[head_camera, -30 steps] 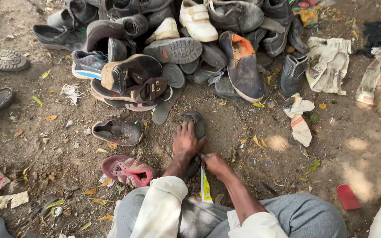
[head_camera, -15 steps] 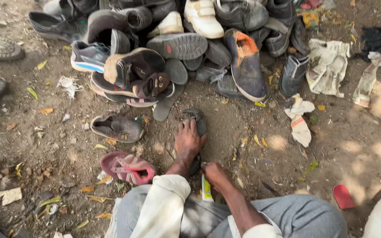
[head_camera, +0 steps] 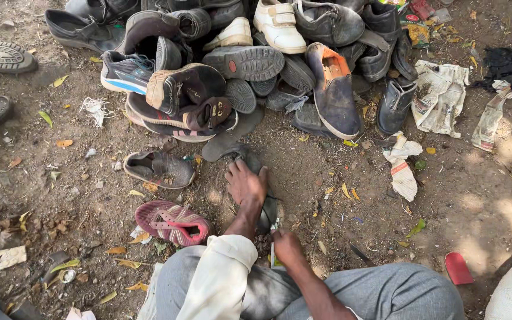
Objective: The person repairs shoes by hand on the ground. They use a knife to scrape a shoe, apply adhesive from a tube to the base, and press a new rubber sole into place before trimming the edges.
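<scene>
Both hands work low in the middle of the frame. The left hand (head_camera: 246, 185) lies flat, fingers spread, pressing down on a dark sandal (head_camera: 261, 189) that lies on the dirt ground (head_camera: 327, 172) just below the shoe heap. The right hand (head_camera: 287, 248) is curled shut around a small tool (head_camera: 274, 256) with a yellowish part, held at the sandal's near end; what sort of tool it is cannot be told. The sandal is grey-black, worn and dusty, long and narrow, its middle hidden under the left palm.

Just left of the forearm lies a pink sandal (head_camera: 173, 222) with straps, and above that a grey slip-on shoe (head_camera: 160, 169). Across the top of the frame a pile of shoes (head_camera: 250, 59) crowds close to the sandal's far tip: rubber soles with ridged tread, a white strapped shoe (head_camera: 280, 25), a dark loafer with an orange lining (head_camera: 334, 92). Crumpled newspaper (head_camera: 442, 95) lies at the upper right, a flat red scrap (head_camera: 458, 268) at the lower right. Dry yellow leaves and small stones dot the ground. Grey trousers (head_camera: 386, 293) fill the bottom edge.
</scene>
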